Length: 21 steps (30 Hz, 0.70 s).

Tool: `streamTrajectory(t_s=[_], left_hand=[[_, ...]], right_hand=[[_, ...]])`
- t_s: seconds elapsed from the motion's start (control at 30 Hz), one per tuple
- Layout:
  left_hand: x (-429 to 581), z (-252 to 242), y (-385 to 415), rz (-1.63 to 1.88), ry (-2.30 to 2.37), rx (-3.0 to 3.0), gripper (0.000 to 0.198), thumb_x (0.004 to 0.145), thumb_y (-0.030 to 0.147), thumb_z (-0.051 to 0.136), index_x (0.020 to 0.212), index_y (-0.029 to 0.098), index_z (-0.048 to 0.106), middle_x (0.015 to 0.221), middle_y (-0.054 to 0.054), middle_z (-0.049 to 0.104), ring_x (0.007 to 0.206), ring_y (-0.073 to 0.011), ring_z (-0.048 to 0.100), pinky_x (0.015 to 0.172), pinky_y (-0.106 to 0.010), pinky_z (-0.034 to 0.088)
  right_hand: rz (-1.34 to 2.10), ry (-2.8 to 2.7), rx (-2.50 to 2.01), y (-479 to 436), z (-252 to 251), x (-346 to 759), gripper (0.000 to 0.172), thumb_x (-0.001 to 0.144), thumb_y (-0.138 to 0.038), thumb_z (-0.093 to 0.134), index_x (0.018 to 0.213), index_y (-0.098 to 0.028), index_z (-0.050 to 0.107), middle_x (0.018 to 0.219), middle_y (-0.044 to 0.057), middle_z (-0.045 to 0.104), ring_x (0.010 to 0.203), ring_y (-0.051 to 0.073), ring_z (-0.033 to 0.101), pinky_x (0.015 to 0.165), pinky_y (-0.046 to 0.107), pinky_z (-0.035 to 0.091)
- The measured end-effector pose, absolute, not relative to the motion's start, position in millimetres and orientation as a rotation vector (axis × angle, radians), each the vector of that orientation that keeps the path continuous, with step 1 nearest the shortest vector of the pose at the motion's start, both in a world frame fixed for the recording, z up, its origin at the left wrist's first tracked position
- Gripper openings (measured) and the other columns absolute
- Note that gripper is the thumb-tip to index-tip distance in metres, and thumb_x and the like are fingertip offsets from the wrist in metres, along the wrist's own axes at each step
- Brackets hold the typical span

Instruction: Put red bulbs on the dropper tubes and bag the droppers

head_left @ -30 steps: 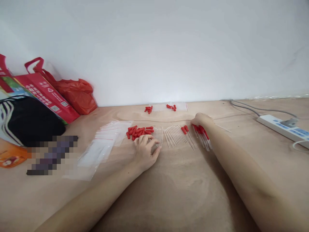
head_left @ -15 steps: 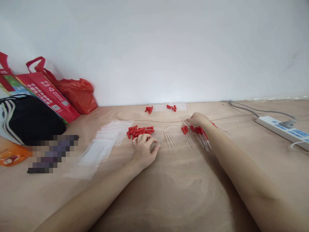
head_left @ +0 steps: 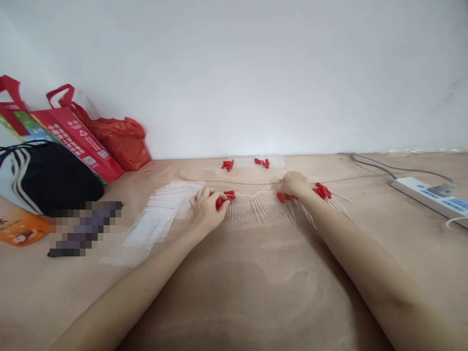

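My left hand (head_left: 206, 209) lies over the pile of red rubber bulbs (head_left: 229, 195), covering most of it. Its fingers are curled, with a red bulb showing between thumb and forefinger. Right beside it are a row of clear thin tubes (head_left: 238, 207) and a fanned row of similar tubes (head_left: 268, 204). My right hand (head_left: 294, 185) is closed above the far end of the tubes. A faint tube tip pokes out at its left; the rest is hidden. Droppers with red bulbs (head_left: 322, 190) lie around the right wrist, partly under the forearm.
Clear zip bags (head_left: 149, 224) lie flat left of the bulbs. Near the wall, another bag (head_left: 244, 162) has red bulbs (head_left: 227, 165) on it. Shopping bags (head_left: 80, 139) and a black drawstring bag (head_left: 54, 178) stand at left. A power strip (head_left: 431, 195) with cables is at right.
My left hand has moved left from the clear tubes onto the red bulbs, its fingers curling in. My right hand has shifted slightly and turned, back of the hand up.
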<state>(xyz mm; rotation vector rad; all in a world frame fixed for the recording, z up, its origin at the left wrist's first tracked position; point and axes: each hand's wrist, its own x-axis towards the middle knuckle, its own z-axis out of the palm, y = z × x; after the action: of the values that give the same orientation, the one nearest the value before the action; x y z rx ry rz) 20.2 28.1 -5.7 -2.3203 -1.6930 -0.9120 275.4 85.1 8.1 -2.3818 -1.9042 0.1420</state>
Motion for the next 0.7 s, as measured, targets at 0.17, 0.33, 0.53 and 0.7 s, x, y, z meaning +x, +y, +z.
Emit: streamTrajectory(t_s=[0.17, 0.33, 0.53, 0.7], left_hand=[[23, 4, 51, -0.710, -1.580, -2.427, 0.017, 0.074, 0.036, 0.058, 0.079, 0.021, 0.062, 0.091, -0.006, 0.056, 0.093, -0.0258, 0.046, 0.080, -0.044, 0.027], [36, 1, 62, -0.571, -1.460, -2.430, 0.012, 0.073, 0.031, 0.058, 0.075, 0.019, 0.063, 0.089, -0.007, 0.057, 0.092, -0.0267, 0.047, 0.081, -0.045, 0.027], [40, -1, 65, -0.491, -1.426, -2.402, 0.016, 0.077, 0.026, 0.051, 0.069, 0.017, 0.061, 0.084, -0.009, 0.058, 0.091, -0.0271, 0.048, 0.077, -0.044, 0.030], [43, 2, 52, -0.809, -1.322, -2.496, 0.012, 0.081, 0.025, 0.049, 0.080, 0.017, 0.058, 0.086, -0.006, 0.057, 0.086, -0.0224, 0.050, 0.076, -0.039, 0.036]], right_hand=[[-0.115, -1.994, -2.040, 52, 8, 264, 0.026, 0.087, -0.026, 0.030, 0.101, -0.010, 0.046, 0.090, 0.015, 0.061, 0.085, 0.025, 0.056, 0.078, 0.038, 0.029], [-0.197, -2.236, -1.377, -8, -15, 258, 0.017, 0.087, -0.021, 0.031, 0.085, -0.016, 0.047, 0.085, 0.008, 0.062, 0.074, 0.018, 0.054, 0.074, 0.032, 0.026], [-0.100, -2.342, -1.064, -51, -32, 256, 0.017, 0.087, -0.021, 0.036, 0.085, -0.015, 0.052, 0.079, 0.005, 0.060, 0.068, 0.014, 0.051, 0.069, 0.030, 0.028], [-0.033, -2.367, -1.045, -51, -33, 257, 0.022, 0.088, -0.023, 0.037, 0.100, -0.017, 0.055, 0.086, 0.006, 0.061, 0.075, 0.015, 0.052, 0.071, 0.031, 0.029]])
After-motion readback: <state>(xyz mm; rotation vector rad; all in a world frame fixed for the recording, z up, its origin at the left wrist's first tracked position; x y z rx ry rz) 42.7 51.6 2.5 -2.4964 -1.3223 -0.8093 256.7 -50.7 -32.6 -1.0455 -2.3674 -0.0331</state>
